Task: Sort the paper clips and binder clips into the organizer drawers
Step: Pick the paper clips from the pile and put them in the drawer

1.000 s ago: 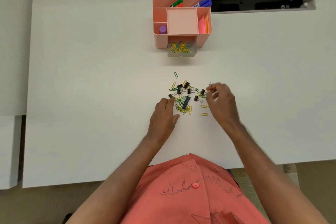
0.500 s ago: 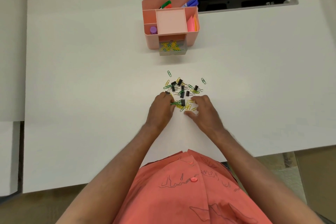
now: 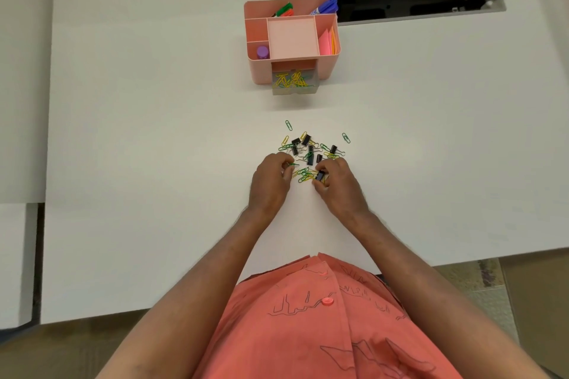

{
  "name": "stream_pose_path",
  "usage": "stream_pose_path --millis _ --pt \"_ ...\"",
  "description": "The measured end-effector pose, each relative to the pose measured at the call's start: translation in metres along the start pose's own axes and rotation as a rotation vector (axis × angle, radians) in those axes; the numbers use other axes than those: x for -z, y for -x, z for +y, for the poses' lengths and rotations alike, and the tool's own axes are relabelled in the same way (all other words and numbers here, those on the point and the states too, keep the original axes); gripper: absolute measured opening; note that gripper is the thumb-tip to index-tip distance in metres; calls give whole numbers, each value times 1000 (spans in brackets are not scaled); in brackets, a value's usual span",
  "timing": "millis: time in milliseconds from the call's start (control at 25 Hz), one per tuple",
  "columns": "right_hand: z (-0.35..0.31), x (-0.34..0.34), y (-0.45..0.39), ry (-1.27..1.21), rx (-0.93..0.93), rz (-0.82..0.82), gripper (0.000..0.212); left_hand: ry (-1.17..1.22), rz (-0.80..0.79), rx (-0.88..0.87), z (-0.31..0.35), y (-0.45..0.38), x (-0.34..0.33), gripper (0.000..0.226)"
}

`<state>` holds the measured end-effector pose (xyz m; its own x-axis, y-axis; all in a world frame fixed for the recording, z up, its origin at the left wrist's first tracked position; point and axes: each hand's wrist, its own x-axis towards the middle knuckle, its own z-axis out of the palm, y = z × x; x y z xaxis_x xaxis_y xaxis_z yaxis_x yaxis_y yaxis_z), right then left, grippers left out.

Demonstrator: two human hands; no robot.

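A heap of green and yellow paper clips (image 3: 304, 176) mixed with black binder clips (image 3: 310, 154) lies on the white desk (image 3: 154, 163). My left hand (image 3: 271, 184) sits at the heap's left edge with its fingertips pinched on a green paper clip (image 3: 293, 165). My right hand (image 3: 340, 186) is at the heap's near right, fingers curled around a black binder clip (image 3: 319, 176). Behind the heap stands the pink organizer (image 3: 261, 71), its clear lower drawer (image 3: 294, 83) pulled out and holding several yellow and green paper clips.
The organizer's top compartments hold markers (image 3: 284, 11), a purple cap (image 3: 262, 52) and pink sticky notes (image 3: 325, 41). An open grey cable hatch (image 3: 412, 0) lies at the back right. Two green paper clips lie apart from the heap, one to its far side (image 3: 288, 125) and one to its right (image 3: 346, 137).
My right hand came down from the heap's far right edge to its near side and closed on a binder clip. My left hand shifted a little forward and pinched a green paper clip.
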<state>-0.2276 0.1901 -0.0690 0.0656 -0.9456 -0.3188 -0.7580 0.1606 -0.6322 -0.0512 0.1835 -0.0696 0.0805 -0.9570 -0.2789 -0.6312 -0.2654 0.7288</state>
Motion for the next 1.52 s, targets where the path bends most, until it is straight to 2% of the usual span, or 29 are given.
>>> stream_pose_path --millis 120,280,480,560,720,840,1080,1240,1360,1520 --pt "3 4 2 -42 1 -6 43 -86 -21 -90 2 4 -3 29" --pt "3 6 6 -59 -43 72 47 -394 -121 -200 4 11 -12 43" --pt "10 10 8 95 -70 77 24 -406 -110 -179 9 9 -20 16" --pt "8 11 10 146 -44 76 23 -408 -119 -173 9 8 -21 15" --pt "0 6 16 185 6 65 32 -383 -137 -190 9 8 -21 12" --pt "-3 7 10 205 -13 59 20 -273 -136 -162 6 11 -17 9" --pt "-6 11 0 343 -64 43 14 -54 -12 -65 17 -5 5 9" --pt "-3 14 -1 316 -33 19 15 -3 178 -126 47 -51 36 7" --pt "0 17 -1 278 17 -4 19 -66 291 -182 72 -92 58 12" --pt "3 25 -4 239 3 -34 21 -305 270 -212 88 -132 67 21"
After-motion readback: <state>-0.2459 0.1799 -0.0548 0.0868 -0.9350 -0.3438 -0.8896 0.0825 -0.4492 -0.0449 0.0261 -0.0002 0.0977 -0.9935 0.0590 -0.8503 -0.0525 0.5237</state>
